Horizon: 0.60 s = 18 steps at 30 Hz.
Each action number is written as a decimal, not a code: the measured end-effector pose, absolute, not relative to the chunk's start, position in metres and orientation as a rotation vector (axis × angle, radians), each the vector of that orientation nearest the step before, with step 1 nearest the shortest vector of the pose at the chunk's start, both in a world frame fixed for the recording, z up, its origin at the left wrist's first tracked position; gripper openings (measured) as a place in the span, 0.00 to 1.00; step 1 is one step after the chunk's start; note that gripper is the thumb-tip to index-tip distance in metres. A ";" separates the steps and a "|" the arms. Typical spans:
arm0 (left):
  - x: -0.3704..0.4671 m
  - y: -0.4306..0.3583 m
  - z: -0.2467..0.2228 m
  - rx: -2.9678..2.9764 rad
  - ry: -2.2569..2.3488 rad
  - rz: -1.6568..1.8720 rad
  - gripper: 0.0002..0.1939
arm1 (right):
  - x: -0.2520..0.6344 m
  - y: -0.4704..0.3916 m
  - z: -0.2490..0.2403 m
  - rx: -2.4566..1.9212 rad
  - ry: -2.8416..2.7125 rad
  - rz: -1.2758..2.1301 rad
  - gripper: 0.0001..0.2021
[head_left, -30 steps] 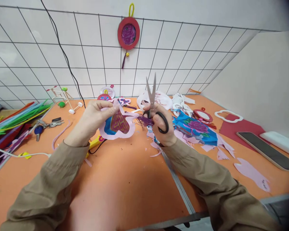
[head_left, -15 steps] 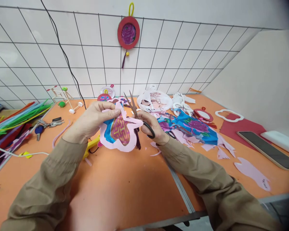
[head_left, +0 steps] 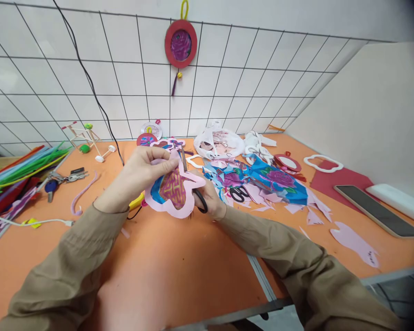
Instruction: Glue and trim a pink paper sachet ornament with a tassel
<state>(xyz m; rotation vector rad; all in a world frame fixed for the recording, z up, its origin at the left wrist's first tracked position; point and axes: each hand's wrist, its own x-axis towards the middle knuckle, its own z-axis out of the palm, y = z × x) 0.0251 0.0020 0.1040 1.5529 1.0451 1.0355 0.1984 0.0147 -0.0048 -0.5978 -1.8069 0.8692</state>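
Observation:
My left hand (head_left: 151,171) pinches the upper left of a pink cut-out frame (head_left: 180,213) with a wavy, petal-like outline. Patterned fabric (head_left: 173,189) in maroon, gold and blue shows through its opening. A pair of scissors (head_left: 201,200) with black handles is in my right hand (head_left: 210,195), close against the right side of the frame. The blades point up and lie partly behind the pink edge, so how far apart they are is hard to tell. The cut-out hides some of the right-hand fingers.
Blue floral fabric (head_left: 279,181) and pink paper scraps lie to the right, with another pair of black-handled scissors (head_left: 239,194). Farther right is a phone (head_left: 377,210). Coloured pipe cleaners (head_left: 27,168) and keys (head_left: 67,178) are on the left. A round red ornament (head_left: 181,43) hangs on the tiled wall.
My right hand and the scissors have moved left, and the blades have gone from spread above the cut-out to partly behind its edge. The left hand keeps its pinch.

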 end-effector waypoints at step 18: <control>0.029 0.006 0.099 1.608 1.192 1.004 0.13 | 0.191 0.004 -0.004 -0.486 -1.569 1.051 0.19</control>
